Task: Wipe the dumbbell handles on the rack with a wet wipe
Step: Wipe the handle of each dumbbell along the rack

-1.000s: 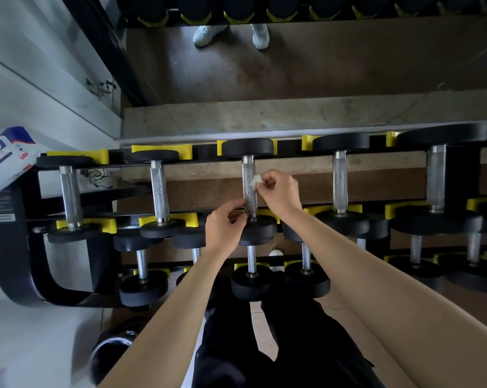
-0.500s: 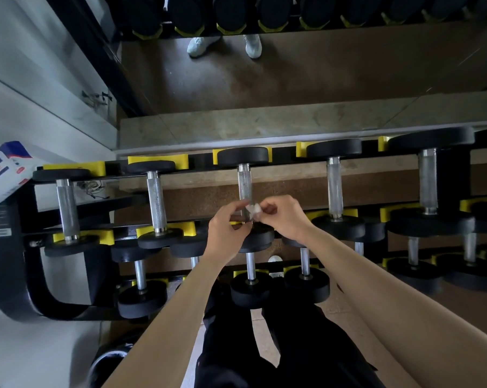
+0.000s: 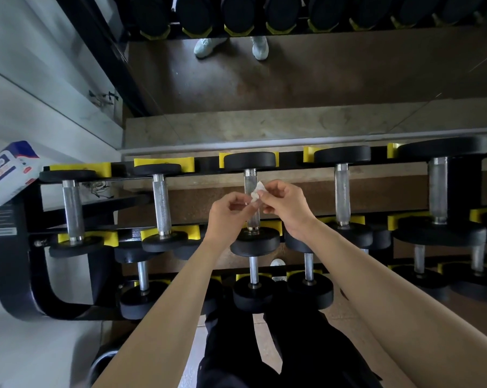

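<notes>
A small white wet wipe [image 3: 257, 193] is pinched between the thumb and fingertips of the right hand [image 3: 285, 208], at the centre of the frame, just in front of the knurled dumbbell handle [image 3: 249, 179] in the middle of the top row. The fingers of the left hand [image 3: 227, 217] are curled, and their tips seem to pinch the wipe's lower edge, though the contact is partly hidden. The handle is seated on the black rack [image 3: 18, 261] with yellow cradles. A blue-and-white packet [image 3: 4, 172] is seen at the left edge.
</notes>
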Demonstrator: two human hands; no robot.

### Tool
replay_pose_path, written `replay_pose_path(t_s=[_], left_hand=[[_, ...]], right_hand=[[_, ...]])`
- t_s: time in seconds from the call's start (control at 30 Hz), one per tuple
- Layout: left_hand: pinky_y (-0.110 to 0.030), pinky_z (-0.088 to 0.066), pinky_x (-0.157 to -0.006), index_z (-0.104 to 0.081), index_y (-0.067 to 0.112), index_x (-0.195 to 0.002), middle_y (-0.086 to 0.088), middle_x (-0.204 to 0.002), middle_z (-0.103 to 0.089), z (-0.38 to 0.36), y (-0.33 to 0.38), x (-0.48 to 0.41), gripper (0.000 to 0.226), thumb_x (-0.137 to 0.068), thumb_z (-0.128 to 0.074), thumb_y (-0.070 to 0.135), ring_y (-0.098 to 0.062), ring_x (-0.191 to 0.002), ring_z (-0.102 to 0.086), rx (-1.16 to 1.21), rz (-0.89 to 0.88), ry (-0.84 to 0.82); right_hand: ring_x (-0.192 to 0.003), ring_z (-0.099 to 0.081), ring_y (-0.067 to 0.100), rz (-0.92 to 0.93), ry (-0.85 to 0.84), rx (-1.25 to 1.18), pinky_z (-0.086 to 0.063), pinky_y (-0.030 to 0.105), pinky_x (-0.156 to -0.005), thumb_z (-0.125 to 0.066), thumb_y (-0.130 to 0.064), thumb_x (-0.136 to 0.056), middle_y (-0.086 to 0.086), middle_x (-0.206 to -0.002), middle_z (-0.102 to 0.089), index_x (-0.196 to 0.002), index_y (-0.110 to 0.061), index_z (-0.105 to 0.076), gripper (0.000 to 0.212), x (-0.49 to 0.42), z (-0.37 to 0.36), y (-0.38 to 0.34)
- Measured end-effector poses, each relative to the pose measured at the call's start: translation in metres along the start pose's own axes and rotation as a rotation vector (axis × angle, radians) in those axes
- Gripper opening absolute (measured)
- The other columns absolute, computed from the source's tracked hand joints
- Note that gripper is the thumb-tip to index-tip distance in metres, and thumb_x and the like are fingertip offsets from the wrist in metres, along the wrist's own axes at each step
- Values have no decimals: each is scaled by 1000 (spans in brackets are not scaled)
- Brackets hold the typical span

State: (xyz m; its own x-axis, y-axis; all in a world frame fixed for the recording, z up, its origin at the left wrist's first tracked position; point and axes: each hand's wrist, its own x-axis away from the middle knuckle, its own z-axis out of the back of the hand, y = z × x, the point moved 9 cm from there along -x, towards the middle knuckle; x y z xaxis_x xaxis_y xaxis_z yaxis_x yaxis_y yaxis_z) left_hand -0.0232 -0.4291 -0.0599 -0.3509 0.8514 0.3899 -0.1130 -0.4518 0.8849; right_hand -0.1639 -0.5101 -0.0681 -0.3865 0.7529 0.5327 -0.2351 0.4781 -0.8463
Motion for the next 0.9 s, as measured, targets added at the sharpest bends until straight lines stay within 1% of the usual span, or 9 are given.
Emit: replay_pose_path(t_s=[0.07,0.2,0.37,0.43,0.53,0.63,0.7,0.8,0.9], left_hand=[[-45,-61,-85,-74,15,-101,-1,-92,-75,-2,8,-4,18,-90,-77,29,-23,-87,-72,3,-33,-19],[-49,-60,-82,-73,20,-96,-1,-87,-74,8,8,-21,9,-96,-70,28,-26,-84,-70,-18,17,60],[-39,-63,-82,-70,22,-96,2,-87,-74,29,7,-47,4,-97,-69,25,-12,-76,-73,4,100,206],[-37,-64,-79,-73,21,-93,2,-81,-74,35,-2,-50,4,-95,-72,25,-11,-71,-70,-11,142,290],[-39,-62,-75,-76,15,-96,-1,-81,-74,53,-26,-46,12,-94,-72,26,-10,-71,-66,35,240,478],[-25,-54,-60,-71,11,-98,1,-76,-71,61,-43,-43,19,-100,-65,29,-7,-62,-63,232,315,576],[-21,-55,-63,-67,8,-98,-1,-78,-73,56,-50,-45,17,-102,-63,23,-8,-66,-67,482,393,589],[-20,-58,-69,-63,6,-95,-10,-92,-75,35,-47,-50,8,-101,-63,11,-16,-82,-74,869,459,492],[-19,-58,-67,-66,-1,-108,-16,-102,-76,11,-44,-46,12,-98,-64,6,-18,-86,-75,1037,531,370]], right_hand=[[-83,-68,25,-37,-21,-67,-59,42,-81,-73,-16,-93,12,-91,-76,-104,-7,-71,15,-5,-3,2],[-74,-66,24,-94,13,-122,-60,36,-73,-72,-10,-92,14,-85,-73,-102,1,-69,15,-19,1,2],[-83,-74,26,-164,96,-242,-60,32,-75,-71,-6,-92,19,-93,-76,-105,2,-68,16,-37,6,3],[-83,-73,24,-187,83,-308,-60,31,-77,-73,-3,-90,16,-91,-75,-99,1,-69,11,-43,2,3],[-73,-66,16,-238,60,-323,-58,29,-75,-76,-2,-87,5,-76,-70,-96,-1,-71,11,-46,-2,7],[-73,-64,15,-287,81,-398,-57,25,-69,-76,-1,-86,6,-77,-68,-105,4,-71,21,-47,-4,10],[-86,-71,19,-341,150,-596,-60,27,-77,-74,5,-85,13,-92,-73,-109,6,-69,24,-47,-4,15],[-93,-76,24,-461,306,-865,-61,30,-86,-71,7,-87,20,-106,-75,-110,4,-69,23,-40,5,27],[-92,-77,23,-501,383,-1059,-62,25,-82,-73,0,-88,20,-107,-75,-115,1,-67,28,-40,22,36]])
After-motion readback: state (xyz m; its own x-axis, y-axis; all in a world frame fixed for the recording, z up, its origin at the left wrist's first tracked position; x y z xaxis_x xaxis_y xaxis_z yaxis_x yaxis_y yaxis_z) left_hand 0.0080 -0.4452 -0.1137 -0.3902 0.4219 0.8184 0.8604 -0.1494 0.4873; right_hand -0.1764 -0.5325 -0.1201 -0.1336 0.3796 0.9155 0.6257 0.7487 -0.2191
